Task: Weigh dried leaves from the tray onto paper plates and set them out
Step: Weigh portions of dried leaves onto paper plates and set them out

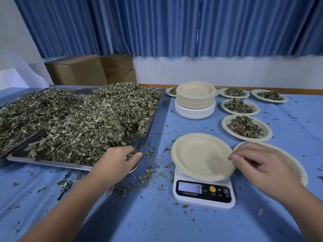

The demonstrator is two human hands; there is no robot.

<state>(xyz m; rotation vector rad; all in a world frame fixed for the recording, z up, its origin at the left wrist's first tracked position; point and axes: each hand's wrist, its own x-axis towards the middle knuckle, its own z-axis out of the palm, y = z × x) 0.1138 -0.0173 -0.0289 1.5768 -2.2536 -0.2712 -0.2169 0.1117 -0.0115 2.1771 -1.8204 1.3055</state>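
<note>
Left of the scale (203, 194): left hand (120, 159), bare, broad across the back, one short, pale, rounded thumbnail (139, 154) showing on the side toward the scale. Farther left of and below the scale: left forearm (73, 198), bare along the whole visible length, smooth, looking wider the farther from the scale. Right of the scale: right hand (262, 165), bare, knuckles lightly ridged across the back, one short-trimmed nail (234, 157) visible on the fingertip nearest the scale. Below and right of the scale: right forearm (304, 205), bare likewise, smooth, also broadening away from the scale. Fine surface detail on both too soft to read.
</note>
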